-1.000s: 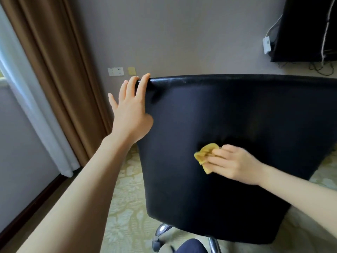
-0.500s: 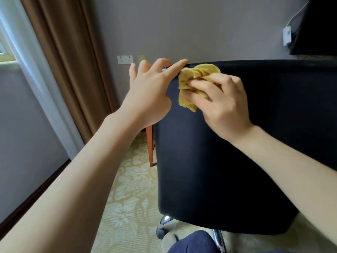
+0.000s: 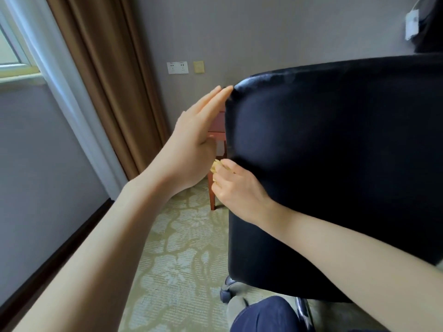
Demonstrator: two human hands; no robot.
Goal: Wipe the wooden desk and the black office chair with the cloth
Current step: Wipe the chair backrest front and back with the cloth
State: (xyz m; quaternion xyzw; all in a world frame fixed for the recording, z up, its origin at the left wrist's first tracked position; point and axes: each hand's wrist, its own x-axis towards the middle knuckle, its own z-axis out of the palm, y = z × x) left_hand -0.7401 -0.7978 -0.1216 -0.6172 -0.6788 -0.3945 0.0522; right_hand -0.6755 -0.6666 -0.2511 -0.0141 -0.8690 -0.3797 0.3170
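Note:
The black office chair (image 3: 335, 168) fills the right half of the head view, its backrest turned toward me. My left hand (image 3: 194, 137) has straight fingers, and the fingertips touch the backrest's upper left corner. My right hand (image 3: 237, 188) grips the yellow cloth (image 3: 215, 167) against the backrest's left edge, lower down. Only a small bit of cloth shows between the two hands. A red-brown leg and corner of the wooden desk (image 3: 217, 149) show behind the chair's left edge.
A brown curtain (image 3: 107, 75) and a white window frame (image 3: 48, 56) stand at the left. Wall sockets (image 3: 177, 67) sit on the grey wall. Patterned carpet (image 3: 177, 255) lies below. A chair caster (image 3: 226, 287) and my knee in dark blue trousers (image 3: 263, 315) are at the bottom.
My right hand moved the cloth from the middle of the backrest up to the top left corner, then down along the left edge. My left hand straightened its fingers at the corner.

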